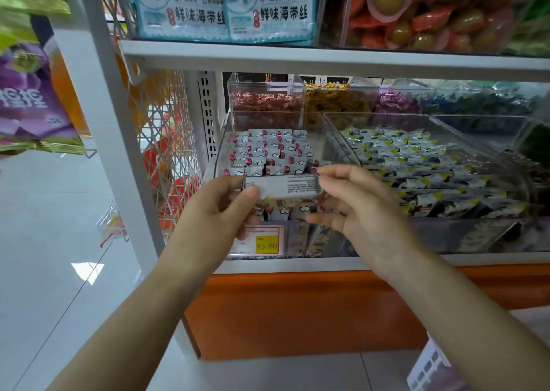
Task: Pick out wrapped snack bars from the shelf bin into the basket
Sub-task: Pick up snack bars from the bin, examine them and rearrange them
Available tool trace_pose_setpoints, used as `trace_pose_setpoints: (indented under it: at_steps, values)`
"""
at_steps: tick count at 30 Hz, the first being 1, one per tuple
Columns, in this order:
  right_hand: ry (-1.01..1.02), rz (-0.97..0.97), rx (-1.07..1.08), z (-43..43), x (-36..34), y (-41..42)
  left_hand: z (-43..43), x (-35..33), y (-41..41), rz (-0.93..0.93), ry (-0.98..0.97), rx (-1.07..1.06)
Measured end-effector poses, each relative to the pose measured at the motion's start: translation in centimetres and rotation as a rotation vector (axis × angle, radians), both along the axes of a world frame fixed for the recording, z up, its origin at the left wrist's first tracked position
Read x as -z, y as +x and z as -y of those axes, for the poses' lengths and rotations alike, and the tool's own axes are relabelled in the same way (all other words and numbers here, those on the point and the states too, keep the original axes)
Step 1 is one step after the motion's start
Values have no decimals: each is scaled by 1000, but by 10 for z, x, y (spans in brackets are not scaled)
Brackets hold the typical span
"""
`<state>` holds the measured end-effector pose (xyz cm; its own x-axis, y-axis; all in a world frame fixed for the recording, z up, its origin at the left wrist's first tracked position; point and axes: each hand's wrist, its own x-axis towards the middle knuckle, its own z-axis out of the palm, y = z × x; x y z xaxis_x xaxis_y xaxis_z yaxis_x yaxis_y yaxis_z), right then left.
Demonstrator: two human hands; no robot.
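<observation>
A wrapped snack bar is held level between both hands, just in front of the near wall of the clear shelf bin from which such bars come. The left hand pinches the bar's left end, thumb on the front face and fingers behind; the right hand holds the right end at its upper corner with thumb and forefinger, the remaining fingers spread loosely below. The side of the bar facing the camera is pale and carries fine printed text too small to read. Inside the bin, further bars stand in rows, each silver with a red spot and a white cloud shape. On the bin's front, below the left hand, a price tag reads "15.80" on a yellow field. To the right of the bin a second clear bin holds grey bars with yellow corners. On the shelf above the bin, teal packets read "鲜味海带丝". Both forearms rise from the lower frame edge, converging on the bar. A white basket shows partly at the lower right, well below the bin.
</observation>
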<state>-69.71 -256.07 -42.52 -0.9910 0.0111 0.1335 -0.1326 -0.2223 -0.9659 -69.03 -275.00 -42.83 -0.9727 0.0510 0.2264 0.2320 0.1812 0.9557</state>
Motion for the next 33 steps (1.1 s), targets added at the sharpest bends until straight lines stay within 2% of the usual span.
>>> trace_pose_setpoints:
  at_steps: [6,12,17,24,31,33]
  values:
    - [134,-50,57,2,0,1,0,-1,0,16,21,68]
    - [310,-140,160,1,0,2,-1,-5,2,-46,-132,86]
    - [466,-281,196,6,-4,7,-5,-4,4,11,-21,46]
    - [365,-215,128,10,-6,10,-1,-4,0,7,55,11]
    - [110,13,90,1,-9,3,2,-4,1,-59,-174,121]
    - [55,64,49,-2,-6,1,2,-5,0,-71,-174,116]
